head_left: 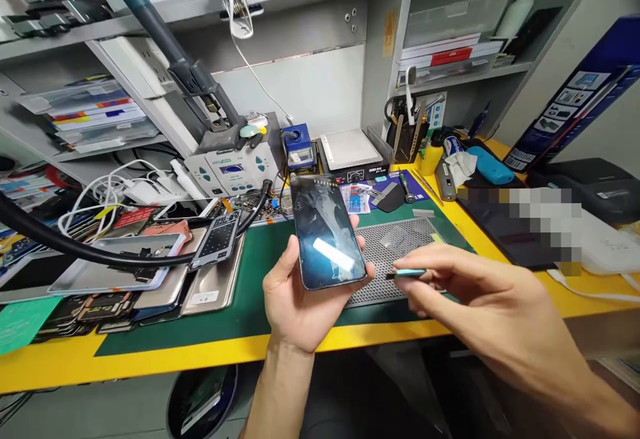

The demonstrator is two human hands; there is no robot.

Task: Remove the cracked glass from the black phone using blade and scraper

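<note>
My left hand (307,319) is closed around a smartphone (323,226), thumb on its left edge and fingertips on its right. The phone's dark face is tilted up toward me, with smeary patches and a bright reflection. To the right of it, my right hand (485,299) pinches a small flat blue piece (411,272) between thumb and forefinger. A dark tip shows at its left end; its exact kind is unclear. This piece is apart from the phone. Below both hands lies a grey perforated pad (373,292) on a green mat (253,306).
A stack of phones and phone parts (210,286) lies at left, under a black hose (100,252). Behind stand a soldering station (235,169) and a heating plate (353,149). A tablet-like dark panel (505,232) and a black case (595,186) occupy the right side.
</note>
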